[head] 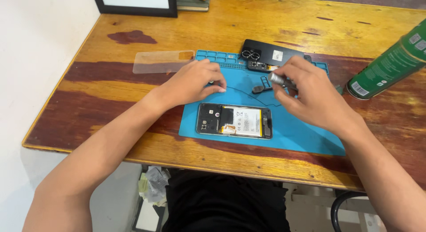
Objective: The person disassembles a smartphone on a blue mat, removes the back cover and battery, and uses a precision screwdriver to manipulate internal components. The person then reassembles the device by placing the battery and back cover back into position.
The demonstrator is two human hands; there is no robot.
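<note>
An opened smartphone [234, 121] lies back-up on a blue repair mat [306, 132], its battery and circuit boards exposed. My left hand [195, 81] rests on the mat just above the phone, fingers curled, the fingertips touching a small dark part. My right hand [308, 96] holds a silver screwdriver [279, 79] by its handle, above the mat's right half. The phone's black back cover [273, 54], with round camera rings, lies at the mat's far edge. Small black parts [262, 85] sit between my hands.
A clear phone case [162, 62] lies left of the mat on the wooden table [111, 94]. A green spray can [390, 65] lies tilted at the right. A black-framed panel [135, 3] stands at the far left. The table's near edge runs just below the mat.
</note>
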